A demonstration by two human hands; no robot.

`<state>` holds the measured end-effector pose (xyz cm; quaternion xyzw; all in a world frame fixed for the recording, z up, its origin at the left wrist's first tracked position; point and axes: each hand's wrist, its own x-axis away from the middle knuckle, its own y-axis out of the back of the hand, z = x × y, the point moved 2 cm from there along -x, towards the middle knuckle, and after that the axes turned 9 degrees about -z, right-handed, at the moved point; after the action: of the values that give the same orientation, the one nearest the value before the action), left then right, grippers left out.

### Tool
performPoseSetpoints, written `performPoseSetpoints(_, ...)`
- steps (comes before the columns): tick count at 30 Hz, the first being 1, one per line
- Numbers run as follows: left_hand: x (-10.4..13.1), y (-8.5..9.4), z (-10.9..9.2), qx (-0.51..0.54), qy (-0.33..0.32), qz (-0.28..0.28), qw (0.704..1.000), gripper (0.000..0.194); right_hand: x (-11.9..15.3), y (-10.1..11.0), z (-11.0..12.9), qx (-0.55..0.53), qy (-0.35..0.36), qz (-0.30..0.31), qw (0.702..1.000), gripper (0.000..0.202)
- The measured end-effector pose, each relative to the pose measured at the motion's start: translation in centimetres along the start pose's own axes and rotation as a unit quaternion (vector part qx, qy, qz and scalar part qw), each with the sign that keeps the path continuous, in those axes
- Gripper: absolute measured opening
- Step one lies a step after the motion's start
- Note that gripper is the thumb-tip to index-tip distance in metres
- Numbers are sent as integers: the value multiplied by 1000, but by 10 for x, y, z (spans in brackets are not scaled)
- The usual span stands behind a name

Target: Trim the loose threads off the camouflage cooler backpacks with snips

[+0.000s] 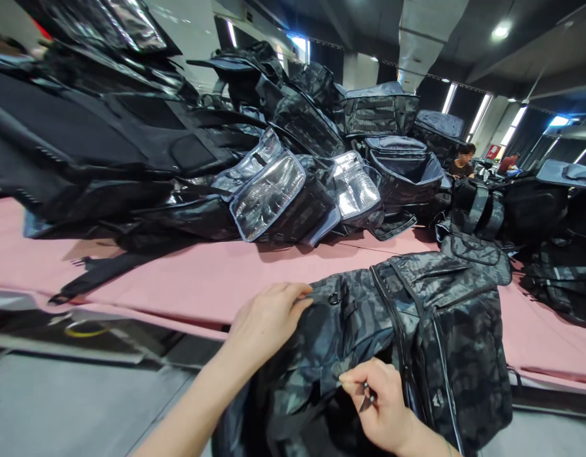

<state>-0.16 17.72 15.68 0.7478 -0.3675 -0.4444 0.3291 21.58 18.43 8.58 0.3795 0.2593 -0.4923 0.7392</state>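
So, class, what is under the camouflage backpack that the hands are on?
Pink cloth shows past the far and right sides of the camouflage backpack, which lies partly over it. Whatever is directly beneath the backpack is covered, so it cannot be seen.

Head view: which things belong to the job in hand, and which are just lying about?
Apparently in the job:
camouflage backpack, touched by the left hand;
small dark object in the right hand, too small to identify.

Apparently lying about:
silver-lined bag;
black strap on pink cloth.

The left hand [269, 317] sits farther forward, fingers [299, 291] bent; the right hand [381, 400] curls, pinching.
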Motion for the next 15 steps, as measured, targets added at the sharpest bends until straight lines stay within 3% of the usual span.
performPoseSetpoints(4, -13, -1, 6, 16, 17, 67, 997, 32, 3, -1, -3, 8, -6, 3, 1000, 17)
performPoseSetpoints(10, -17, 8, 25, 3, 86, 33, 996, 36, 2, -4, -4, 3, -18, 2, 1000, 18)
performPoseSetpoints(15, -27, 5, 36, -57, 56, 92, 993, 38, 0, -3, -2, 13, -13, 5, 1000, 17)
